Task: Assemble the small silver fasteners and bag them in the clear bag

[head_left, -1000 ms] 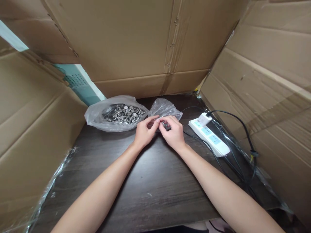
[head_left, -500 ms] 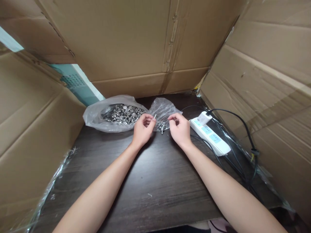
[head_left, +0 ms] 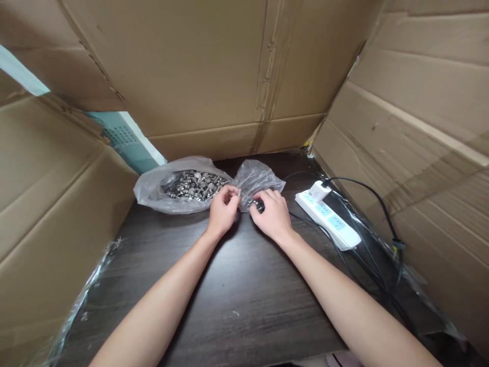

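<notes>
My left hand (head_left: 223, 210) is closed in a pinch on a small metal bolt (head_left: 239, 192), whose shank sticks up past the fingertips. Just behind that hand lies an opened plastic bag (head_left: 151, 191) full of small metal fittings (head_left: 194, 184). My right hand (head_left: 272, 210) reaches down over a few small metal parts (head_left: 256, 205) at the near edge of a smaller clear bag (head_left: 257, 176). Its fingers are bent, with thumb and forefinger apart around those parts. The hand partly covers them, so their exact kind is unclear.
A white power strip (head_left: 328, 216) with a plugged-in adapter stands to the right, with black cables (head_left: 378, 199) trailing beside it. Cardboard walls (head_left: 206, 76) enclose the dark wooden table (head_left: 214, 306) at the back and both sides.
My right hand has moved left and down onto the small metal parts, covering most of them. My left hand still holds the bolt. The camera view has shifted slightly.
</notes>
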Action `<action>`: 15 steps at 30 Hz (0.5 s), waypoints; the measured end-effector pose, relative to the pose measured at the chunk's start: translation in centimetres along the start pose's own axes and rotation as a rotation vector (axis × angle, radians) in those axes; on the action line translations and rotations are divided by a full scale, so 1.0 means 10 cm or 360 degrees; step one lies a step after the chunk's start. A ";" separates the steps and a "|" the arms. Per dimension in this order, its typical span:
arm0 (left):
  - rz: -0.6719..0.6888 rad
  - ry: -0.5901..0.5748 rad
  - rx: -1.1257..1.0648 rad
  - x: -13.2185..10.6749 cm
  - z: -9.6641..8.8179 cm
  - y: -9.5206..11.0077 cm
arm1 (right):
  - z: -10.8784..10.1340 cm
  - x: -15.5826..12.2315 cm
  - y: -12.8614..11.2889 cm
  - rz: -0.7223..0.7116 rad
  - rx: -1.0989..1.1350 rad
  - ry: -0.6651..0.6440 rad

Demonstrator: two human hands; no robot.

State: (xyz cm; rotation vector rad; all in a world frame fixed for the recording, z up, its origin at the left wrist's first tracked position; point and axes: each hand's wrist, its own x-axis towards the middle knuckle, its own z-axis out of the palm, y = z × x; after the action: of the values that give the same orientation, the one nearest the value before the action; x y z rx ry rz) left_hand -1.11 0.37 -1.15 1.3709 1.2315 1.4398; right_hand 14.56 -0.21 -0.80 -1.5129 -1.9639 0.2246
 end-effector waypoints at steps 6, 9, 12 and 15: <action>0.0072 -0.0025 -0.0007 0.00 -0.01 0.02 | 0.00 -0.01 -0.03 -0.0063 0.0056 0.0020; 0.0082 -0.0048 -0.0032 0.00 -0.02 0.03 | 0.01 -0.01 -0.03 -0.0040 0.0080 0.0000; 0.0070 -0.0030 -0.0034 0.00 -0.01 0.02 | 0.02 0.00 -0.03 0.0016 0.0112 -0.0011; 0.0047 -0.0010 0.0030 0.00 0.00 0.00 | 0.03 0.01 -0.01 0.0021 0.0136 -0.0009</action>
State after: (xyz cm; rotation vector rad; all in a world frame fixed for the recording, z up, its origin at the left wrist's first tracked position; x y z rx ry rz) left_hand -1.09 0.38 -1.14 1.4104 1.2283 1.4467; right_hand 14.28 -0.05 -0.93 -1.4724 -1.9246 0.3150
